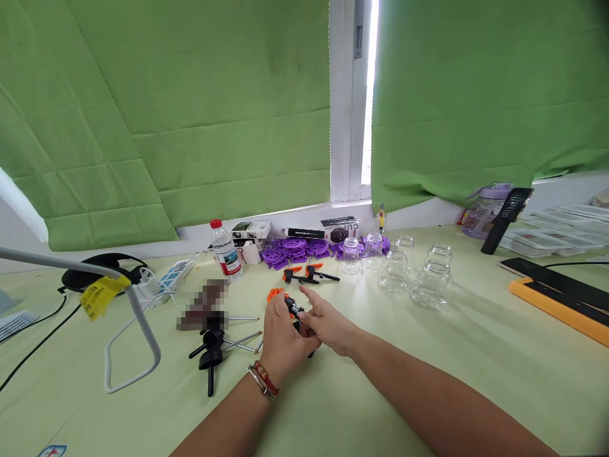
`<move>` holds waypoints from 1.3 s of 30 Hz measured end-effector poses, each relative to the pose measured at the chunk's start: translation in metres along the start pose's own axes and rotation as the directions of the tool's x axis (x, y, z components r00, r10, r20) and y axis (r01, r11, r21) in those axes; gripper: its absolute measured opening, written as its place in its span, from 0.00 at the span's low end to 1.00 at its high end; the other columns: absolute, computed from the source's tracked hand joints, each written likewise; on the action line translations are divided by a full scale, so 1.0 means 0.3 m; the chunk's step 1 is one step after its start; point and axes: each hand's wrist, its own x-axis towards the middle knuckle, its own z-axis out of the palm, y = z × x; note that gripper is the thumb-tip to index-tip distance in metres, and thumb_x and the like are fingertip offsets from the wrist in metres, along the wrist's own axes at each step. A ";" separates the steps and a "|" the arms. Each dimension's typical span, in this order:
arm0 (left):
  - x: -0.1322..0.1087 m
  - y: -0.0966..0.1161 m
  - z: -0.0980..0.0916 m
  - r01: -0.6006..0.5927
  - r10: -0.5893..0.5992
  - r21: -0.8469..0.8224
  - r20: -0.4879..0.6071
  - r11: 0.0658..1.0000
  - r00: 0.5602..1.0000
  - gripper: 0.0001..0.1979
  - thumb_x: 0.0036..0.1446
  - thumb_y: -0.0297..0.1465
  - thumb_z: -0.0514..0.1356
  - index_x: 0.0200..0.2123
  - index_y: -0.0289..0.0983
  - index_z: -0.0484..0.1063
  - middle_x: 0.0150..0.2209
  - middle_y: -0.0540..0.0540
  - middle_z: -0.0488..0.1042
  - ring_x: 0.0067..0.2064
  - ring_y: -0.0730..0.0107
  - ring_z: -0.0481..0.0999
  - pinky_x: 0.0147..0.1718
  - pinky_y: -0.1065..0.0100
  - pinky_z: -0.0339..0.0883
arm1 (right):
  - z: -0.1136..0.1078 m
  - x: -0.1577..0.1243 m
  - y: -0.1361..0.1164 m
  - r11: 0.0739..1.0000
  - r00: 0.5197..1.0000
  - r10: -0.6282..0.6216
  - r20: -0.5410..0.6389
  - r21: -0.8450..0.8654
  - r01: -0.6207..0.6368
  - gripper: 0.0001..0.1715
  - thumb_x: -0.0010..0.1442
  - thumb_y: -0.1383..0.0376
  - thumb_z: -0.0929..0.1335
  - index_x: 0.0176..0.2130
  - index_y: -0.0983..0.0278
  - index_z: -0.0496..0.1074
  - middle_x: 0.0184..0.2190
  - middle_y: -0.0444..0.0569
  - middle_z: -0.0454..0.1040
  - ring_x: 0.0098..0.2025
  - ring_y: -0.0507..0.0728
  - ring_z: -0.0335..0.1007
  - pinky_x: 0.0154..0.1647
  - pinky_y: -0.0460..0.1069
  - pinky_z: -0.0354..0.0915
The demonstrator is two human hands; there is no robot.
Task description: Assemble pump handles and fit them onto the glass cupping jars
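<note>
My left hand (280, 333) is wrapped round a small black plastic part (294, 308) above the table. From the other side, my right hand (328, 322) meets it with the thumb pressed on the part and the index finger stretched out. Fingers hide much of the part. Orange plastic (275, 294) shows just behind my left fingertips; whether it is joined to the black part I cannot tell. Beyond the hands lie two black-and-orange pieces (323, 274). Left of my left hand are black cup-shaped pieces with handles (210, 358) and thin metal rods (242, 337).
Purple plastic pieces (295, 247) are heaped by the wall beside small boxes (252, 230) and a red-capped water bottle (226, 251). Several clear glass jars (431, 285) stand at right, near an orange-and-black tool (561, 308). A grey metal frame (147, 336) rises at left.
</note>
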 end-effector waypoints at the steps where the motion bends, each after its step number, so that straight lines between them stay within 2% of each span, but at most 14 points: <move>1: -0.002 0.000 0.002 -0.004 0.004 0.008 0.002 1.000 1.000 0.40 0.34 0.32 0.64 0.53 0.31 0.54 0.46 0.37 0.64 0.49 0.48 0.66 0.47 0.50 0.63 | -0.002 0.000 0.000 1.000 1.000 0.011 0.009 0.001 -0.011 0.46 0.60 0.65 0.65 0.68 0.61 0.35 0.17 0.37 0.66 0.23 0.51 0.62 0.25 0.44 0.56; 7: -0.007 -0.005 0.009 -0.067 0.067 -0.018 0.026 0.998 0.997 0.39 0.31 0.34 0.65 0.50 0.33 0.57 0.42 0.39 0.65 0.44 0.49 0.68 0.41 0.52 0.66 | 0.001 -0.001 0.007 0.998 0.998 0.059 0.017 0.013 -0.059 0.47 0.60 0.68 0.65 0.68 0.61 0.34 0.16 0.35 0.63 0.21 0.49 0.59 0.25 0.44 0.56; 11: -0.005 -0.001 0.008 -0.067 0.068 -0.036 0.043 0.997 0.997 0.36 0.30 0.33 0.65 0.47 0.36 0.58 0.39 0.42 0.66 0.44 0.48 0.69 0.39 0.51 0.66 | 0.003 0.010 0.023 0.999 0.999 0.042 0.022 0.014 -0.043 0.48 0.59 0.68 0.65 0.68 0.62 0.34 0.19 0.36 0.65 0.21 0.49 0.59 0.25 0.44 0.56; 18: -0.006 -0.016 0.023 -0.072 0.073 -0.037 0.043 0.997 0.996 0.40 0.30 0.31 0.64 0.51 0.35 0.56 0.45 0.38 0.66 0.48 0.46 0.68 0.45 0.48 0.64 | 0.005 0.011 0.014 1.000 0.998 0.020 0.056 0.018 -0.021 0.48 0.59 0.68 0.65 0.67 0.64 0.34 0.17 0.35 0.64 0.21 0.49 0.59 0.24 0.43 0.56; 21: 0.002 -0.019 0.021 -0.060 0.062 -0.054 0.046 0.997 0.997 0.39 0.29 0.33 0.66 0.50 0.36 0.58 0.43 0.40 0.67 0.45 0.48 0.70 0.43 0.49 0.65 | 0.001 0.009 -0.001 1.000 0.997 0.022 0.075 -0.001 -0.022 0.48 0.59 0.65 0.67 0.67 0.64 0.36 0.18 0.36 0.65 0.22 0.49 0.61 0.25 0.44 0.58; 24: 0.021 -0.023 0.000 -0.020 0.024 -0.072 0.054 0.997 0.998 0.39 0.30 0.38 0.68 0.48 0.36 0.60 0.40 0.42 0.67 0.44 0.50 0.70 0.41 0.51 0.67 | -0.043 0.032 -0.008 0.999 0.998 0.003 0.066 -0.041 0.000 0.42 0.61 0.60 0.65 0.66 0.64 0.42 0.22 0.39 0.69 0.24 0.51 0.66 0.28 0.46 0.62; 26: 0.036 -0.033 -0.022 -0.009 0.012 -0.082 0.035 0.997 0.999 0.41 0.30 0.42 0.69 0.49 0.36 0.60 0.43 0.41 0.67 0.46 0.50 0.69 0.44 0.51 0.66 | -0.100 0.062 -0.002 0.985 0.997 -0.059 -0.045 -0.164 0.051 0.32 0.64 0.59 0.62 0.63 0.64 0.51 0.25 0.43 0.72 0.26 0.52 0.68 0.31 0.48 0.65; 28: 0.049 -0.048 -0.044 -0.013 0.013 -0.088 0.002 0.996 1.000 0.42 0.30 0.43 0.70 0.49 0.35 0.60 0.46 0.40 0.65 0.49 0.50 0.68 0.48 0.51 0.64 | -0.164 0.095 0.015 0.897 0.958 -0.192 -0.214 -0.434 0.083 0.23 0.64 0.63 0.60 0.57 0.66 0.62 0.32 0.48 0.74 0.29 0.52 0.69 0.35 0.49 0.65; 30: 0.058 -0.063 -0.061 -0.017 0.015 -0.095 -0.022 0.995 1.000 0.41 0.30 0.43 0.70 0.48 0.35 0.60 0.47 0.39 0.65 0.50 0.51 0.67 0.49 0.50 0.64 | -0.214 0.123 0.037 0.676 0.930 -0.306 -0.206 -0.735 0.060 0.16 0.61 0.66 0.62 0.47 0.66 0.72 0.38 0.51 0.75 0.36 0.54 0.70 0.40 0.49 0.64; 32: 0.062 -0.072 -0.071 -0.012 0.009 -0.111 -0.030 0.994 1.000 0.40 0.30 0.43 0.71 0.47 0.36 0.61 0.46 0.40 0.65 0.48 0.51 0.67 0.48 0.50 0.65 | -0.235 0.143 0.056 0.575 0.936 -0.313 -0.164 -0.817 0.049 0.13 0.57 0.69 0.65 0.41 0.66 0.76 0.39 0.51 0.75 0.38 0.55 0.69 0.42 0.49 0.63; 35: 0.063 -0.070 -0.078 0.014 -0.017 -0.142 -0.019 0.990 1.000 0.39 0.30 0.42 0.71 0.46 0.37 0.61 0.44 0.42 0.65 0.47 0.53 0.69 0.46 0.51 0.66 | -0.221 0.161 0.070 0.516 0.948 -0.289 -0.133 -0.856 0.037 0.12 0.53 0.69 0.68 0.39 0.65 0.78 0.39 0.51 0.75 0.38 0.55 0.69 0.41 0.48 0.62; 39: 0.060 -0.055 -0.082 0.042 -0.039 -0.156 0.022 0.987 0.999 0.40 0.29 0.43 0.71 0.46 0.36 0.61 0.44 0.42 0.66 0.46 0.54 0.69 0.46 0.52 0.66 | -0.190 0.171 0.067 0.441 0.953 -0.271 -0.132 -0.897 0.001 0.10 0.54 0.68 0.68 0.36 0.64 0.79 0.38 0.52 0.75 0.39 0.56 0.69 0.40 0.48 0.60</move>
